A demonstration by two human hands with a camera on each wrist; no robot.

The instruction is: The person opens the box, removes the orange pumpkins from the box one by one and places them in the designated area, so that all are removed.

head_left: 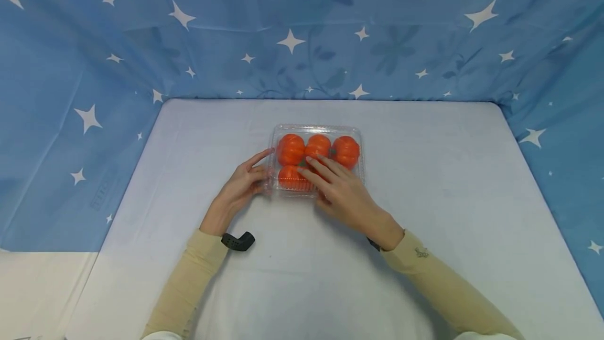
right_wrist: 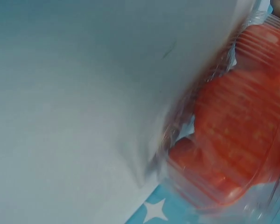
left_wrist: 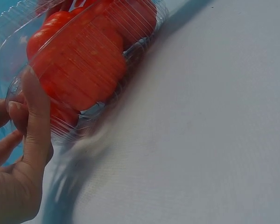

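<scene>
A clear plastic box (head_left: 360, 172) with ribbed walls sits mid-table and holds several ribbed orange-red tomatoes (head_left: 291, 149). My left hand (head_left: 239, 185) grips the box's left side. In the left wrist view, its thumb (left_wrist: 35, 112) lies along the near wall, with the other fingers behind the plastic. My right hand (head_left: 346, 198) lies over the front right of the box, its fingers stretched across the tomatoes and partly covering them. The right wrist view shows the front wall and tomatoes (right_wrist: 238, 121) close up. The right thumb is largely hidden.
A white cloth (head_left: 448, 182) covers the table. Blue star-patterned curtains (head_left: 292, 9) hang behind it and along both sides. Dark bands (head_left: 238, 241) sit at the wrists.
</scene>
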